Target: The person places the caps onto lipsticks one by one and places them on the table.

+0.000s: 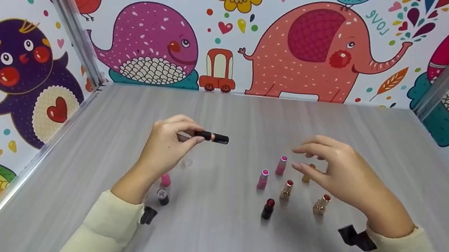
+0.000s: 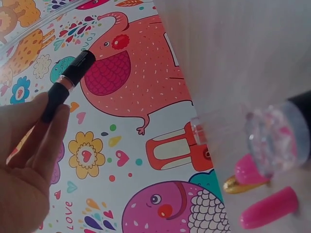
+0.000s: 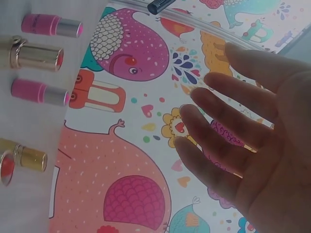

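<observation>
1. A black tube [image 1: 220,139] was held above the tabletop [image 1: 208,238] by the left hand [image 1: 169,140]. It was pinched near one end between thumb and fingers, presumably so that the copper-coloured band [image 1: 212,137] and the far end were left uncovered.

2. The tube was held nearly level in the head view, with its free end directed toward the right hand [image 1: 335,166]; by that angle, it seemed, the end was offered across the gap.

3. Nothing was grasped by the right hand. Its fingers were extended and parted (most plainly shown in the right wrist view), and the amber-gold lipstick [image 1: 306,179] was partly hidden behind it; no contact could be made out.

4. Near that hand, lipsticks were stood upright, apparently so that their coloured tips were kept clear of the surface: an upper pink lipstick [image 1: 281,165], a lower pink lipstick [image 1: 263,180], two gold ones, a left [image 1: 286,192] and a right [image 1: 321,205], and a black lipstick [image 1: 268,210] nearest the wearer.

5. Beside the left forearm, a pink cap [image 1: 165,179] and a clear-topped dark cap [image 1: 162,197] were placed well apart from the lipsticks, perhaps so that the two groups were not mixed.
</observation>
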Demonstrator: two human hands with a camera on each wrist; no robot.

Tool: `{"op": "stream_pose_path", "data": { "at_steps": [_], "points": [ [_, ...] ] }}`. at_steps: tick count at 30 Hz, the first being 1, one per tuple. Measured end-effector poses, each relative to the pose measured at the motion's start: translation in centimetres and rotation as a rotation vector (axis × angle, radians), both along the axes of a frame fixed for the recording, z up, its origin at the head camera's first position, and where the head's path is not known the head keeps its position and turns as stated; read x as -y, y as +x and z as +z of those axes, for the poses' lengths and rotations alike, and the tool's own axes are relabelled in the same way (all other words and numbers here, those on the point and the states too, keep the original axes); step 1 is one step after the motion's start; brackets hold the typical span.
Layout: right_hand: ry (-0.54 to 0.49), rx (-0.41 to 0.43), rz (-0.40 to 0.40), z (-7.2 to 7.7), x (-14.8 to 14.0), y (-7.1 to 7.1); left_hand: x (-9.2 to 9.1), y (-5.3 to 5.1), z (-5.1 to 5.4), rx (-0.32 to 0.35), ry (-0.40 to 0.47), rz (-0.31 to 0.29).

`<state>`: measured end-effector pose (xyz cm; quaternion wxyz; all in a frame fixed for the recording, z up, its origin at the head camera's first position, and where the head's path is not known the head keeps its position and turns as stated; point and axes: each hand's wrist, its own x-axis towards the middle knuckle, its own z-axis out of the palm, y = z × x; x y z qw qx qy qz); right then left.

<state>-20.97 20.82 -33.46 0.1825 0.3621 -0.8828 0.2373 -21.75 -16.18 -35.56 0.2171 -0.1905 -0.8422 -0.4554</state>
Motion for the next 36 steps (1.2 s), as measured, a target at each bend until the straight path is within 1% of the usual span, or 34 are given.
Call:
{"op": "stream_pose_path", "data": {
  "at_steps": [2,9,15,21,24,28,33,36],
  "points": [
    [0.007,0.016,-0.017,0.0,-0.5,-0.2,-0.1,-0.2,0.1,0.008,-0.019,-0.005],
    [-0.002,0.087,-0.073,0.1,-1.9,-1.4,0.1,-1.2,0.6,0.013,-0.072,0.017],
    [0.004,0.15,-0.105,-0.3,-2.5,-2.4,0.1,-2.2,0.9,0.024,-0.166,0.027],
    [0.009,0.174,-0.104,-1.3,-3.2,-3.7,0.1,-3.3,1.1,0.07,-0.288,0.015],
    [-0.006,0.227,-0.102,-1.7,-3.7,-4.3,-0.1,-3.8,1.2,0.107,-0.325,0.013],
    [-0.027,0.311,-0.107,-2.4,-4.3,-5.2,-0.4,-4.4,1.4,0.138,-0.328,0.026],
    [-0.031,0.397,-0.117,-3.5,-5.0,-6.1,-1.1,-4.9,2.0,0.149,-0.349,0.036],
    [-0.025,0.443,-0.108,-4.2,-5.5,-6.5,-1.7,-5.4,2.3,0.15,-0.386,0.038]
  ]
}}
